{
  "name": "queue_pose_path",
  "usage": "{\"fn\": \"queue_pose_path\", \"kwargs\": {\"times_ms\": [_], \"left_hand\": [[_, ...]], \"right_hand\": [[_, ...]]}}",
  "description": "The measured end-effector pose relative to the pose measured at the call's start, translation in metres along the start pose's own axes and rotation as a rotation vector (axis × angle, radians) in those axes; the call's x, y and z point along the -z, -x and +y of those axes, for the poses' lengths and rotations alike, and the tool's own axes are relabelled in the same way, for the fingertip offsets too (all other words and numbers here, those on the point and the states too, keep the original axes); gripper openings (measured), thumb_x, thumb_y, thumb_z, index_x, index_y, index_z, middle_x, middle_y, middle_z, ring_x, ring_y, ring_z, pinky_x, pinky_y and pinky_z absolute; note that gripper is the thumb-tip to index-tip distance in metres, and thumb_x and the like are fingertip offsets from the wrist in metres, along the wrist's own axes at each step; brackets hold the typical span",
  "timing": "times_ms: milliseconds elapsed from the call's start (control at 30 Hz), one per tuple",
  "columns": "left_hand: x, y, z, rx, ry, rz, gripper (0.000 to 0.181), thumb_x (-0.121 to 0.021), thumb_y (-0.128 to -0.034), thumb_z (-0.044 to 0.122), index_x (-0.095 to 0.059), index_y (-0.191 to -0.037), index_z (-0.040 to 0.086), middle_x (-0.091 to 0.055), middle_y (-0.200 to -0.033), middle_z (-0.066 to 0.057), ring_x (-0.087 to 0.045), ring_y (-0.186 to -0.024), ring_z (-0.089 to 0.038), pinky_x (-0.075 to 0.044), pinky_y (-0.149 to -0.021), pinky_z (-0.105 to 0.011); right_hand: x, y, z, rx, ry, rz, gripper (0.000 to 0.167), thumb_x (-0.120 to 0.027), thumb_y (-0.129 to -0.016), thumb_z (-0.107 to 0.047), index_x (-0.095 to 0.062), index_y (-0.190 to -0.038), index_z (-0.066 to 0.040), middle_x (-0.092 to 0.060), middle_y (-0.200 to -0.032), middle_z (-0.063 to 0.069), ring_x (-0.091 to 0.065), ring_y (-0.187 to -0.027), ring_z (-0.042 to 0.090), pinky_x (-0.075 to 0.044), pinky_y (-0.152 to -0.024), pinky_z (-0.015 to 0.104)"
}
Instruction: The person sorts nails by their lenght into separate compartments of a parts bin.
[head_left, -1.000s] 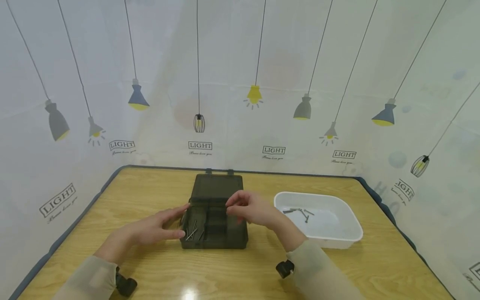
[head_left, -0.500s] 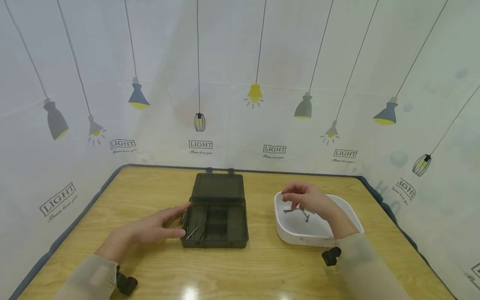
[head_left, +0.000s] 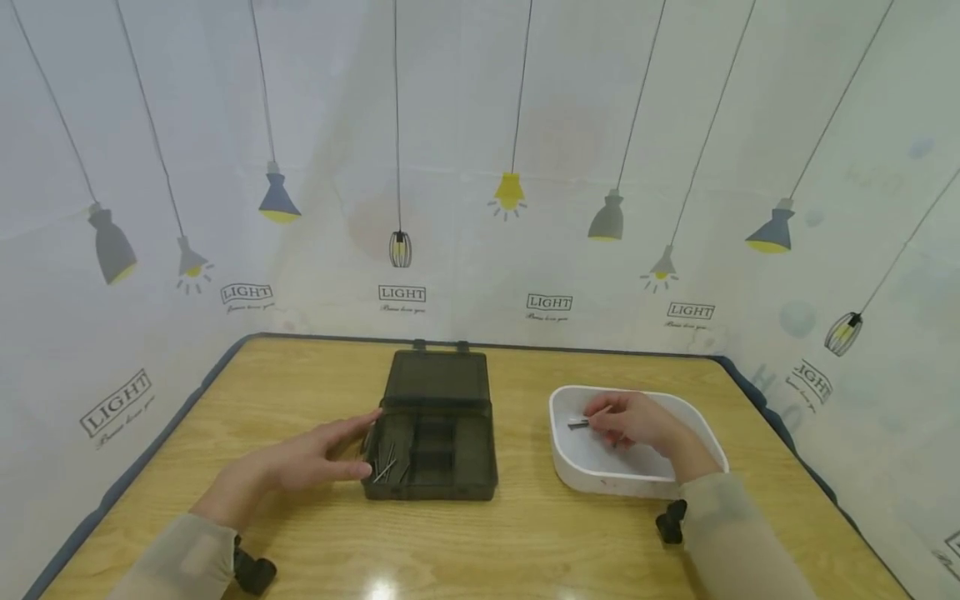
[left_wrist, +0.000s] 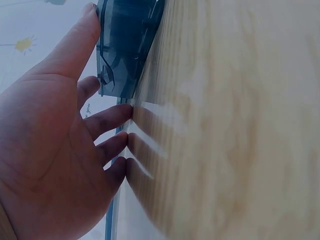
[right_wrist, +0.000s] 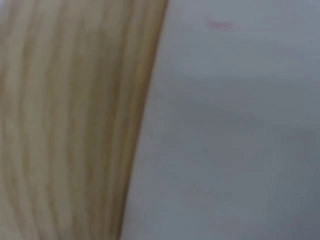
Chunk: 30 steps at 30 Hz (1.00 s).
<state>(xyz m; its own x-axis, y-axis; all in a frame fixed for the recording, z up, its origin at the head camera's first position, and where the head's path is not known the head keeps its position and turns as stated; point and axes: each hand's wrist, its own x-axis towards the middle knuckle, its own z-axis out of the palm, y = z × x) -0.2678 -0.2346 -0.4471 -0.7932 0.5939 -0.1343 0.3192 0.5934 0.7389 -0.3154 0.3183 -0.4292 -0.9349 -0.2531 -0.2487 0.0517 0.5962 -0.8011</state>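
Note:
Resting against the left side of a dark see-through organizer box [head_left: 474, 482], my left hand [head_left: 296, 458] has its thumb and index finger spread along the edge. In the left wrist view this left hand [left_wrist: 55, 135] shows loosely extended fingers and holds nothing. The box's lid [head_left: 438, 375] lies open at the back, and several thin nail-like metal pieces [head_left: 386, 468] lie in its left compartment. My right hand [head_left: 637, 423] reaches down into a white tray [head_left: 592, 482], fingertips bent beside a small metal piece [head_left: 577, 425]. Whether they pinch it is unclear.
Wooden table [head_left: 315, 550] lies under both containers, with a gap of tabletop between box and tray. A lamp-printed cloth [head_left: 480, 258] stands behind and at both sides. The right wrist view shows only the tray's outer wall [right_wrist: 225, 140] up close, blurred.
My right hand has moved from over the box across to the right, then down into the white tray. The left hand has stayed at the box's left edge.

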Motion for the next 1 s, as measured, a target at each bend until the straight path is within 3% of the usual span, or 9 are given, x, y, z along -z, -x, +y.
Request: {"fn": "queue_pose_path", "kwargs": {"times_ms": [200,600,1000], "left_hand": [[-0.001,0.0,0.001,0.009,-0.004,0.006,0.092,-0.071,-0.1073,0.046,-0.018,-0.178,0.02,-0.027,-0.18,-0.025,-0.023,-0.167,-0.051,-0.019,-0.134,-0.071],[-0.001,0.003,0.002,0.022,0.001,0.005,0.093,-0.07,-0.1072,0.047,-0.017,-0.178,0.02,-0.025,-0.181,-0.024,-0.021,-0.167,-0.051,-0.018,-0.134,-0.073],[-0.001,0.001,0.004,0.034,0.023,-0.005,0.092,-0.07,-0.1074,0.048,-0.017,-0.178,0.023,-0.024,-0.181,-0.023,-0.021,-0.168,-0.05,-0.018,-0.134,-0.074]], "right_hand": [[-0.005,-0.005,0.009,0.011,-0.018,0.003,0.025,-0.076,-0.103,-0.013,-0.075,-0.126,-0.003,-0.077,-0.102,0.008,-0.072,-0.084,0.017,-0.064,-0.072,0.032],[-0.013,-0.009,0.009,0.018,0.063,0.008,0.026,-0.076,-0.103,-0.012,-0.078,-0.128,-0.008,-0.073,-0.088,0.006,-0.065,-0.075,0.018,-0.058,-0.066,0.031],[-0.015,-0.006,0.006,0.033,0.151,0.021,0.01,-0.08,-0.098,-0.012,-0.079,-0.107,-0.008,-0.07,-0.086,0.001,-0.062,-0.077,0.016,-0.054,-0.069,0.029]]}}
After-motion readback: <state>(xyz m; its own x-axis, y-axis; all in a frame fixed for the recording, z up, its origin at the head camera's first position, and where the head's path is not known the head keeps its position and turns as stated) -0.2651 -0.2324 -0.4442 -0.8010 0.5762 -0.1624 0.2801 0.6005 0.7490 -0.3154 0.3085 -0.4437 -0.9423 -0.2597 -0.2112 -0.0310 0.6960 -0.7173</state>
